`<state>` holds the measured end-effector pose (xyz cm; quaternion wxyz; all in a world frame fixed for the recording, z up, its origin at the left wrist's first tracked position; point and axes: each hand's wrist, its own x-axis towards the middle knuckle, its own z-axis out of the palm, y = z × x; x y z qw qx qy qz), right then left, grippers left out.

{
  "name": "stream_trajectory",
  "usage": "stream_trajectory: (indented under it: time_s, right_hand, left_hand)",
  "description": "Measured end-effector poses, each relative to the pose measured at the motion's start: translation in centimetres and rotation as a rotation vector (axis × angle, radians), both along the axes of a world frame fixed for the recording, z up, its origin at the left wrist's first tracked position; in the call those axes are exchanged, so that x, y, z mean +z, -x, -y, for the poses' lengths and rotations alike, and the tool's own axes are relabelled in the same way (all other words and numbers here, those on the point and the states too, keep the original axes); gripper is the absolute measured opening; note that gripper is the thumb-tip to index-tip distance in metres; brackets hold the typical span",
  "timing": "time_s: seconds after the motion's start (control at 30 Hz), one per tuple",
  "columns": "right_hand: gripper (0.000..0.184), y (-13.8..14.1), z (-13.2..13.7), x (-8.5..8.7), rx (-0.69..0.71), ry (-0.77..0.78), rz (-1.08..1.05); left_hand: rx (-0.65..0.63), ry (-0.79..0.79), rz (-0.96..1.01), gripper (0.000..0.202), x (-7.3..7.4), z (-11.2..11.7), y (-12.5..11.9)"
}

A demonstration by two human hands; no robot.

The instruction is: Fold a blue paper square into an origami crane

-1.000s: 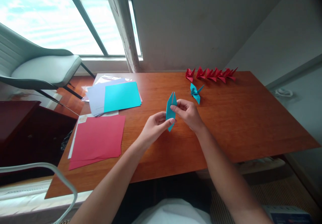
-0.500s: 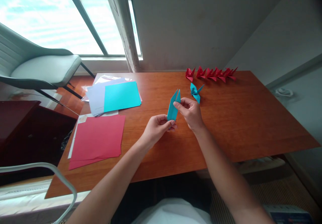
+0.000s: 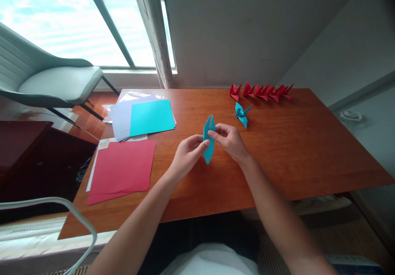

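A folded blue paper [image 3: 209, 153], long and narrow with a split upper tip and a pointed lower end, is held upright above the table. My left hand [image 3: 189, 151] pinches its left edge between thumb and fingers. From the other side, my right hand [image 3: 230, 141] grips it a little higher, thumb on the front face. Beyond my right hand stands a finished blue paper crane [image 3: 242, 113]. Several red paper cranes [image 3: 262, 92] form a row near the table's far edge.
On the left of the wooden table [image 3: 296, 151] lie red paper sheets [image 3: 123, 166], with blue sheets [image 3: 152, 117] and pale lilac sheets [image 3: 120, 120] behind them. A grey chair [image 3: 58, 85] stands by the window. A white curved tube [image 3: 77, 217] crosses the lower left.
My left hand has shifted up along the folded paper, so its pointed lower end now shows. The paper has turned more upright and moved slightly left with my right hand.
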<state>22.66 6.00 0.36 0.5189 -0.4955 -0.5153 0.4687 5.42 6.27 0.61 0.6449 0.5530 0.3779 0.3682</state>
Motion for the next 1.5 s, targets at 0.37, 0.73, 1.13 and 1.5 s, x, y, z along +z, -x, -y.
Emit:
stream_trajectory:
  time_s: [0.37, 0.73, 1.13, 1.5]
  right_hand:
    - [0.034, 0.2, 0.2, 0.0, 0.136, 0.032, -0.005]
    - [0.040, 0.2, 0.3, -0.1, 0.157, 0.062, 0.038]
    - [0.031, 0.4, 0.2, -0.6, 0.065, -0.094, 0.230]
    - [0.028, 0.6, 0.6, -0.7, 0.068, -0.499, 0.488]
  left_hand:
    - [0.076, 0.036, 0.011, 0.034, -0.2, 0.0, 0.2]
    - [0.132, -0.006, 0.019, 0.038, 0.1, -0.1, 0.3]
    - [0.219, 0.092, 0.059, 0.036, -0.3, -0.6, 0.6]
    - [0.337, 0.200, 0.148, 0.036, -0.6, -0.7, 0.7]
